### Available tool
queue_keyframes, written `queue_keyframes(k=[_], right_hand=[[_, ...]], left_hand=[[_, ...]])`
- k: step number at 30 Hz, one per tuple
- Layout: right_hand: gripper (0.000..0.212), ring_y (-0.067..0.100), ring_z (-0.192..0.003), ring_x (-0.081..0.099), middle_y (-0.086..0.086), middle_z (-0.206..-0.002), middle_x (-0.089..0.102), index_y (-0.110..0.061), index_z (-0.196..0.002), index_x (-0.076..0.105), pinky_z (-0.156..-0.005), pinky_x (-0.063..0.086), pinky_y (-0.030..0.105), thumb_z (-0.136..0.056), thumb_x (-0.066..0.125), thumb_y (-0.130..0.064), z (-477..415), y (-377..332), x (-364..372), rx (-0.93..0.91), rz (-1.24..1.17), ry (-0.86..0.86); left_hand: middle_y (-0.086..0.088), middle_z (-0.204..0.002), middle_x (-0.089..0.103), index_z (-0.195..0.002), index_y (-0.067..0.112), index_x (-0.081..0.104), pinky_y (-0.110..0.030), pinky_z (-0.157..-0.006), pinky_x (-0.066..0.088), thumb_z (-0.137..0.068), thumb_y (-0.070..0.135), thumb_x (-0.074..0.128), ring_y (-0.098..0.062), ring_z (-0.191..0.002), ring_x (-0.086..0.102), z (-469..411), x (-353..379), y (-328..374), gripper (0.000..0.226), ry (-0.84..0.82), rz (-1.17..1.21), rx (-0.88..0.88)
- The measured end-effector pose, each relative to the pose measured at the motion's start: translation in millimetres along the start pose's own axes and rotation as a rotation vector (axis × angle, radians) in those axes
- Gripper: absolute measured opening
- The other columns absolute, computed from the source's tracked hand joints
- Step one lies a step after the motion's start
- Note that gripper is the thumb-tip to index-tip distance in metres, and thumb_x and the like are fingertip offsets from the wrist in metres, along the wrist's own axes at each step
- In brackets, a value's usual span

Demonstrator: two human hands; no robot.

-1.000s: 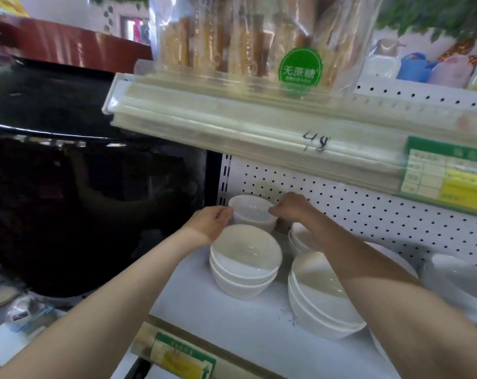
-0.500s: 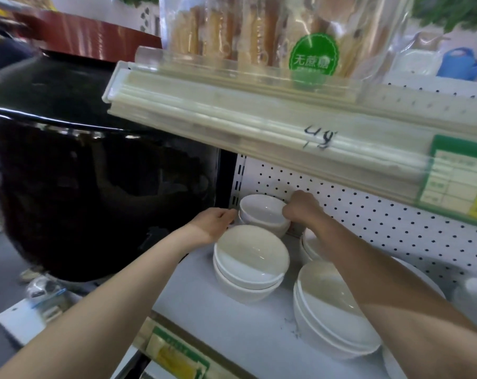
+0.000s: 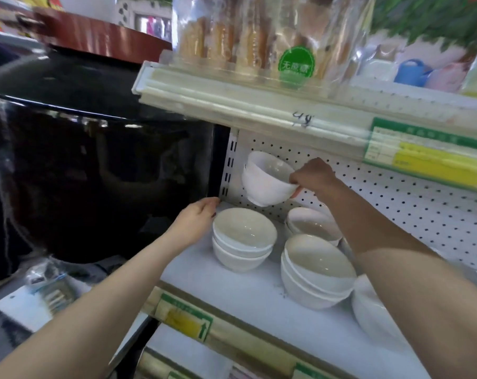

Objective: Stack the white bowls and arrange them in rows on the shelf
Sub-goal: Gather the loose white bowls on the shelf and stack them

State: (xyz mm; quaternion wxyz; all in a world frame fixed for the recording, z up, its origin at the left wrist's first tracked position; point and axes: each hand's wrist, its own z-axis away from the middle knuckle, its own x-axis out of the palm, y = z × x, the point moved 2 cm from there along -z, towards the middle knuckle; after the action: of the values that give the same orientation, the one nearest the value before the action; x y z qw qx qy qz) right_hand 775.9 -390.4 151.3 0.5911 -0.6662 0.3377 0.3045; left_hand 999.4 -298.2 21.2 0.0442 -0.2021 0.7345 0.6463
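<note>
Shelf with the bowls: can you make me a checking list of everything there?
Surface: white shelf, bowls standing on it.
Job's things: held bowls, tilted, off the shelf; left stack, middle stack and back stack upright; right bowl at the edge.
Clutter: nothing seen.
Hands: right hand pinches the held bowls' rim; left hand relaxed beside the left stack.
Cables: nothing seen.
Surroundings: pegboard behind, black pot left, bread bag above.
</note>
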Motion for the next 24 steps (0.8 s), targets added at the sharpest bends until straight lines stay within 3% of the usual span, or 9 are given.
queue_keyframes(k=[3,6,10,13,15,17,20,22,24], right_hand=[[0.027,0.007,-0.031,0.029,-0.005,-0.033,0.054,-0.013,-0.057,0.044,-0.034,0.023,0.014,-0.077,0.061,-0.007,20.6,-2.2,-4.3,0.001,-0.026,-0.040],[0.035,0.011,-0.041,0.030,-0.002,-0.044,0.050,-0.014,-0.051,0.038,-0.040,0.024,0.017,-0.072,0.065,-0.006,37.8,-7.0,1.9,-0.020,-0.001,-0.063],[0.034,0.011,-0.042,0.039,-0.002,-0.039,0.051,-0.011,-0.047,0.042,-0.041,0.028,0.019,-0.071,0.064,-0.002,54.6,-2.0,12.9,-0.033,0.018,-0.125],[0.026,0.006,-0.042,0.042,-0.004,-0.041,0.060,-0.010,-0.049,0.051,-0.042,0.032,0.018,-0.072,0.063,-0.005,62.9,4.1,19.6,-0.048,0.039,-0.159],[0.025,0.005,-0.040,0.043,-0.007,-0.037,0.056,-0.010,-0.051,0.052,-0.039,0.032,0.016,-0.073,0.064,-0.006,66.0,5.0,23.5,-0.058,0.062,-0.151],[0.025,0.001,-0.030,0.042,-0.008,-0.033,0.052,-0.010,-0.053,0.051,-0.032,0.029,0.012,-0.074,0.063,-0.006,67.5,4.8,28.0,-0.066,0.085,-0.155],[0.023,0.003,-0.034,0.044,-0.003,-0.041,0.052,-0.008,-0.056,0.051,-0.028,0.027,0.011,-0.076,0.062,-0.005,67.0,6.8,32.6,-0.062,0.061,-0.142],[0.016,0.006,-0.041,0.047,0.000,-0.048,0.055,-0.008,-0.062,0.053,-0.032,0.029,0.012,-0.077,0.061,-0.007,66.0,10.5,35.4,-0.047,0.039,-0.138],[0.006,0.008,-0.046,0.051,0.000,-0.050,0.060,-0.006,-0.071,0.060,-0.040,0.034,0.016,-0.076,0.061,-0.009,64.9,13.2,38.4,-0.045,0.030,-0.153]], left_hand=[[0.006,-0.146,0.048,-0.144,0.025,0.045,-0.040,-0.116,0.031,-0.098,0.049,0.036,-0.015,-0.136,0.043,24.4,1.1,0.1,0.053,-0.055,0.013,-0.005],[0.016,-0.135,0.049,-0.143,0.026,0.044,-0.028,-0.107,0.035,-0.093,0.066,0.040,-0.006,-0.127,0.044,47.6,3.8,12.2,0.064,-0.118,-0.086,0.067],[0.026,-0.115,0.055,-0.132,0.034,0.042,-0.006,-0.074,0.040,-0.078,0.055,0.072,0.009,-0.102,0.053,64.1,9.0,16.3,0.065,-0.153,-0.151,0.094],[0.027,-0.110,0.056,-0.121,0.042,0.039,-0.006,-0.071,0.042,-0.068,0.046,0.085,0.008,-0.102,0.055,63.9,14.0,11.2,0.070,-0.138,-0.137,0.099],[0.032,-0.099,0.053,-0.107,0.046,0.042,-0.002,-0.066,0.041,-0.069,0.034,0.088,0.019,-0.090,0.055,62.2,18.4,13.1,0.061,-0.110,-0.116,0.127],[0.031,-0.100,0.059,-0.107,0.046,0.048,0.001,-0.067,0.041,-0.066,0.025,0.090,0.026,-0.088,0.054,56.9,21.9,11.5,0.062,-0.096,-0.088,0.169],[0.020,-0.119,0.064,-0.129,0.035,0.050,-0.011,-0.083,0.046,-0.057,0.035,0.094,0.010,-0.107,0.058,49.6,26.7,1.9,0.084,-0.106,-0.063,0.173],[0.019,-0.124,0.060,-0.134,0.033,0.045,-0.019,-0.089,0.049,-0.051,0.045,0.092,0.002,-0.113,0.057,47.7,29.6,-2.2,0.097,-0.086,-0.063,0.144],[0.020,-0.121,0.059,-0.132,0.029,0.044,-0.010,-0.084,0.046,-0.052,0.041,0.093,0.002,-0.111,0.057,47.2,30.8,-4.1,0.094,-0.054,-0.067,0.136]])
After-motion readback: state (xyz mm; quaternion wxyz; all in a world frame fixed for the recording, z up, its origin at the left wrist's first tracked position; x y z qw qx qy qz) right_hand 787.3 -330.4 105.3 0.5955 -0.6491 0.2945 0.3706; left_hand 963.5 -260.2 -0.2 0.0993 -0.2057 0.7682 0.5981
